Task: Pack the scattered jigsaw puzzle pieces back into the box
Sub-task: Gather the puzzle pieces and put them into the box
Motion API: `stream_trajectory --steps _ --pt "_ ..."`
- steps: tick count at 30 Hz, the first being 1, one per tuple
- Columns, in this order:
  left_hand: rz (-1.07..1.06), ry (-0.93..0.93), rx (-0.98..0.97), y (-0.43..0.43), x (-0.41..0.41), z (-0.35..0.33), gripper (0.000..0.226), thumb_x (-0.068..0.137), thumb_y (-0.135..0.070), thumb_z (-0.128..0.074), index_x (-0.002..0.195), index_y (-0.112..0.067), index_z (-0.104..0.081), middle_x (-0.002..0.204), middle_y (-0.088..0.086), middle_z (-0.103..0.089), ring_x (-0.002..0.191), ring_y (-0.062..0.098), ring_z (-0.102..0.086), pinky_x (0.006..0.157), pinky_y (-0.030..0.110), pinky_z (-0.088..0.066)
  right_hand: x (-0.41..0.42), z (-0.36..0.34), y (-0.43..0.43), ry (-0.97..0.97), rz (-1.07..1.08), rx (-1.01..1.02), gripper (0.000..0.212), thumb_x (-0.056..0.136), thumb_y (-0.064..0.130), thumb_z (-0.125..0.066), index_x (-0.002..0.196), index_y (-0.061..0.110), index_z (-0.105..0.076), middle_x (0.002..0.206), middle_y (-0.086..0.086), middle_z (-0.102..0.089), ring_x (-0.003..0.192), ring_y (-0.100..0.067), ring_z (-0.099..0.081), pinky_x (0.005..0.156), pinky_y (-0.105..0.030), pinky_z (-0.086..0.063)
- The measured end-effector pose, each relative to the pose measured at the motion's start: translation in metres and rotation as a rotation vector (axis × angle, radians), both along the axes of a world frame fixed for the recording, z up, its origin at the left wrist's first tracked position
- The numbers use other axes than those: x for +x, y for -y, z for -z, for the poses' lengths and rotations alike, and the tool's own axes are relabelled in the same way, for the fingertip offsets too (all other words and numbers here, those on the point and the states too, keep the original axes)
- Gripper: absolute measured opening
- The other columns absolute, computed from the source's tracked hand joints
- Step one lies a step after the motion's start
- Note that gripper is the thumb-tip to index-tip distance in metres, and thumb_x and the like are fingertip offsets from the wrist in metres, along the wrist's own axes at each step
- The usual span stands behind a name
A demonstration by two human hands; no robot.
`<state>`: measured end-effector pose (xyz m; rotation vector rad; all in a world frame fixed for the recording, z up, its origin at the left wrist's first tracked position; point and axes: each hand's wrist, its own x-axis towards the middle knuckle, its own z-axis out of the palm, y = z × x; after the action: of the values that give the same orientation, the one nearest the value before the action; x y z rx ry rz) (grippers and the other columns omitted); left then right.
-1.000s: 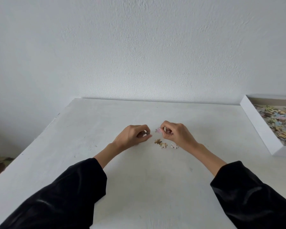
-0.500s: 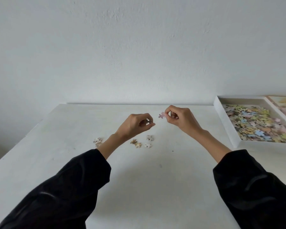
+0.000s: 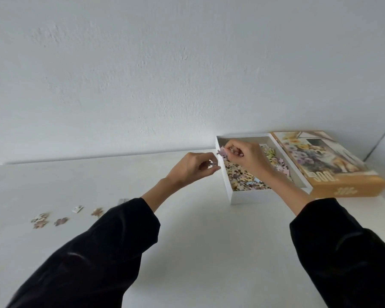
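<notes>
A white open box (image 3: pixel 228 187) full of pastel puzzle pieces (image 3: pixel 242 176) stands at the table's far right. My right hand (image 3: pixel 247 155) hovers over the box and pinches a pink puzzle piece (image 3: pixel 222 151) above its left wall. My left hand (image 3: pixel 195 166) is just left of the box, fingers curled round a small pale piece (image 3: pixel 213 163). Several loose pieces (image 3: pixel 61 221) lie scattered on the table at the left, one partly hidden behind my left sleeve.
The box lid (image 3: pixel 325 161), orange-edged with a flower and dog picture, lies right of the box against the wall. The white table (image 3: pixel 198 241) meets a white wall behind. My black sleeves fill the lower corners.
Both hands have lifted from the scattered pieces and travelled right to the box, each carrying a piece. My view has swung right, bringing the lid into sight.
</notes>
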<state>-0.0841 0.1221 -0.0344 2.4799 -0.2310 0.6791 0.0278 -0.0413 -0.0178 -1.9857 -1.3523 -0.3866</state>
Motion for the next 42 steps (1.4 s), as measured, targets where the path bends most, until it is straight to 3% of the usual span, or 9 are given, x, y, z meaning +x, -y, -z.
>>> stream_trajectory --steps 4,10,13,16,18,22,27,32,42 --pt "0.058 -0.002 0.027 0.029 0.03 0.002 0.016 0.084 -0.019 -0.066 0.084 -0.003 -0.062 0.053 -0.002 -0.04 0.054 0.013 -0.033 0.051 0.011 -0.028 0.026 0.004 0.027 -0.009 0.026 -0.025 0.013 0.087 0.02 -0.059 0.084 0.009 -0.064 0.052 0.013 -0.046 0.044 -0.021 -0.047 0.042 -0.032 -0.038" --pt "0.139 0.004 0.075 0.061 0.061 0.004 0.015 0.084 -0.019 -0.065 0.086 -0.004 -0.063 0.054 0.001 -0.043 0.05 0.011 -0.032 0.05 0.012 -0.027 0.053 0.011 0.055 -0.011 0.104 -0.081 0.009 0.086 0.022 -0.062 0.087 0.013 -0.065 0.051 0.009 -0.044 0.04 -0.001 -0.035 0.042 -0.013 -0.027" --pt "0.163 -0.013 0.138 0.072 0.075 0.007 0.02 0.085 -0.024 -0.064 0.085 -0.004 -0.063 0.056 -0.003 -0.041 0.048 0.014 -0.036 0.051 0.016 -0.029 0.067 0.019 0.061 -0.033 0.122 -0.102 0.011 0.087 0.025 -0.061 0.089 0.014 -0.064 0.049 0.007 -0.045 0.04 -0.008 -0.039 0.041 -0.027 -0.036" --pt "0.198 -0.061 0.188 0.083 0.088 0.011 0.036 0.086 -0.041 -0.054 0.083 -0.006 -0.064 0.058 0.004 -0.051 0.049 0.015 -0.042 0.05 0.022 -0.033 0.08 0.029 0.062 -0.048 0.173 -0.119 0.01 0.088 0.024 -0.058 0.091 0.015 -0.062 0.047 0.012 -0.041 0.042 -0.006 -0.039 0.045 -0.028 -0.035" --pt "0.184 -0.1 0.257 0.086 0.093 0.013 0.041 0.085 -0.047 -0.048 0.083 -0.01 -0.066 0.069 0.005 -0.061 0.055 0.012 -0.048 0.051 0.025 -0.039 0.083 0.034 0.062 -0.07 0.217 -0.137 0.009 0.087 0.021 -0.058 0.093 0.015 -0.061 0.054 0.016 -0.045 0.048 -0.004 -0.043 0.05 -0.026 -0.039" --pt "0.156 -0.196 0.344 0.08 0.098 0.018 0.023 0.086 -0.037 -0.059 0.09 -0.017 -0.069 0.094 0.0 -0.067 0.073 0.015 -0.063 0.058 0.026 -0.044 0.087 0.042 0.062 -0.133 0.265 -0.145 0.009 0.086 0.021 -0.06 0.092 0.016 -0.063 0.073 0.003 -0.062 0.069 -0.013 -0.057 0.058 -0.029 -0.048" --pt "0.18 -0.198 0.344 0.072 0.097 0.026 0.033 0.087 -0.046 -0.048 0.092 -0.02 -0.068 0.1 -0.004 -0.066 0.081 0.018 -0.063 0.062 0.034 -0.051 0.09 0.048 0.06 -0.174 0.284 -0.161 0.009 0.086 0.023 -0.059 0.093 0.019 -0.063 0.076 0.009 -0.059 0.073 -0.01 -0.057 0.051 -0.013 -0.031" --pt "0.19 -0.18 0.283 0.065 0.089 0.019 0.02 0.089 -0.032 -0.056 0.094 -0.016 -0.069 0.099 -0.002 -0.066 0.084 0.015 -0.062 0.066 0.028 -0.048 0.085 0.041 0.053 -0.217 0.254 -0.138 0.011 0.086 0.021 -0.06 0.096 0.017 -0.062 0.074 0.007 -0.059 0.073 -0.015 -0.061 0.058 -0.026 -0.045" --pt "0.131 -0.144 0.203 0.023 0.024 0.001 0.016 0.09 -0.029 -0.056 0.093 -0.018 -0.068 0.093 -0.007 -0.066 0.08 0.005 -0.061 0.067 0.022 -0.047 0.037 0.013 0.007 -0.203 0.161 -0.103 0.015 0.086 0.023 -0.061 0.099 0.016 -0.061 0.077 0.007 -0.061 0.074 -0.018 -0.062 0.065 -0.034 -0.05"
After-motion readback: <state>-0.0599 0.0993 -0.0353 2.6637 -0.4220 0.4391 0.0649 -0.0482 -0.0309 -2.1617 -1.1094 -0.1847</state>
